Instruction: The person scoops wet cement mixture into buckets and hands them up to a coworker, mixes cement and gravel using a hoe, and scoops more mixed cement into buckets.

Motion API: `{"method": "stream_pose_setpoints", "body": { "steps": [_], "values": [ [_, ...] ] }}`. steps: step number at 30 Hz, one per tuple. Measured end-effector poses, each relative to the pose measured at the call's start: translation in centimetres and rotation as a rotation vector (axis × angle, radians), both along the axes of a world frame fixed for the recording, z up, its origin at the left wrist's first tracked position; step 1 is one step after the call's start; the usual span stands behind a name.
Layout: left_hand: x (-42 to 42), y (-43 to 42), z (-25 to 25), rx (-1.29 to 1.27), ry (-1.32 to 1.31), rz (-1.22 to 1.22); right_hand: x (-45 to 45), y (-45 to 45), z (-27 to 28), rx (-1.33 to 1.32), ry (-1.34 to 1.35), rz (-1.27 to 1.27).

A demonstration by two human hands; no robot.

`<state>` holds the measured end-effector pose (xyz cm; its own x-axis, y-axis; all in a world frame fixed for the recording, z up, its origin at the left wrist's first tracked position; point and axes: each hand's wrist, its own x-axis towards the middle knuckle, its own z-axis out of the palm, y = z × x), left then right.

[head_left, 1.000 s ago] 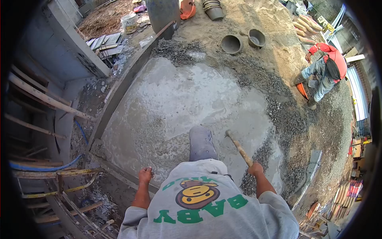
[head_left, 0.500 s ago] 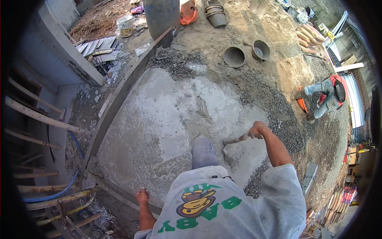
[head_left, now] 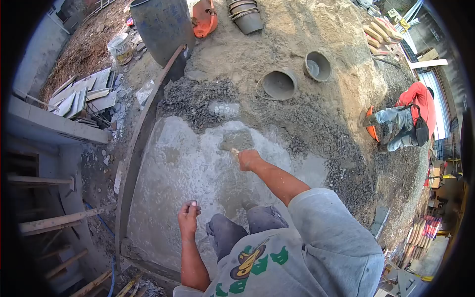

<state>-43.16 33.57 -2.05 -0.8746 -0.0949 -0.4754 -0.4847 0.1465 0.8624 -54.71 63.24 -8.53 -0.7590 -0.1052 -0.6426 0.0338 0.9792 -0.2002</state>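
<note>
My right hand reaches forward over the wet grey cement and is closed round a wooden handle. The far end of the tool is down in the cement and its head is hard to make out. My left hand hangs above the cement near my knees, fingers curled, and nothing clear shows in it. Dark gravel borders the cement at the far side and on the right. A long board edges it on the left.
Two black buckets rest on the sand ahead. A large drum is at the board's far end. A person in red bends at the right beside an orange container. Wooden poles lie at lower left.
My right hand has swung forward and left with the tool, from beside my leg to the cement's far part. My left hand has risen. The person in red has shifted, and the view has turned.
</note>
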Motion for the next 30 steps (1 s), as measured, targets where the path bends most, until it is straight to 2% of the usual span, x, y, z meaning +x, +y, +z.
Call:
{"method": "stream_pose_setpoints", "body": {
  "steps": [4, 6, 8, 9, 10, 12, 13, 15, 18, 21, 22, 25, 26, 28, 29, 30],
  "values": [
    [-5.9, -0.3, -3.2, -0.06, -0.058, 0.081, -1.9, 1.1, 0.8, -0.091, 0.444, -0.196],
    [-7.7, -0.8, -7.4, -0.086, -0.146, 0.207, -1.4, 3.2, 2.0, -0.195, 0.49, -0.287],
    [-9.3, 1.2, -8.4, 0.004, -0.2, 0.295, -0.3, 7.3, 3.5, -0.246, 0.53, -0.359],
    [-9.1, 2.0, -8.8, 0.045, -0.238, 0.349, 0.7, 9.8, 4.5, -0.252, 0.544, -0.386],
    [-9.0, 3.0, -9.3, 0.057, -0.246, 0.333, 1.0, 12.7, 5.8, -0.151, 0.312, -0.439],
    [-10.5, 5.2, -10.3, 0.088, -0.231, 0.3, 2.4, 18.6, 5.7, 0.049, 0.16, -0.532],
    [-11.8, 5.9, -10.7, 0.106, -0.213, 0.311, 3.5, 23.0, 2.9, 0.079, 0.251, -0.46],
    [-13.0, 7.5, -11.5, 0.141, -0.205, 0.334, 2.6, 27.9, 5.3, 0.185, 0.11, -0.522],
    [-16.3, 8.4, -12.4, 0.149, -0.178, 0.4, -1.5, 33.7, 6.3, 0.263, 0.096, -0.575],
    [-20.8, 8.8, -13.2, 0.116, -0.149, 0.487, -6.0, 36.8, 7.0, 0.11, 0.331, -0.756],
    [-21.9, 8.3, -12.9, 0.125, -0.152, 0.529, -7.4, 37.6, 7.2, 0.123, 0.333, -0.684],
    [-26.0, 11.2, -9.9, 0.1, -0.135, 0.522, -8.8, 38.8, 8.8, 0.037, 0.336, -0.7],
    [-27.1, 11.4, -8.2, 0.072, -0.101, 0.53, -7.8, 39.1, 8.9, 0.027, 0.294, -0.819],
    [-30.2, 13.7, -4.8, -0.006, 0.038, 0.36, -7.1, 41.6, 6.2, -0.032, 0.277, -0.942],
    [-31.6, 14.6, -3.8, -0.043, 0.144, 0.288, -6.0, 43.5, 1.9, -0.04, 0.246, -1.124],
    [-32.7, 15.6, -0.9, -0.105, 0.181, 0.225, -7.6, 45.1, 1.1, -0.079, 0.224, -1.135]
  ]
}}
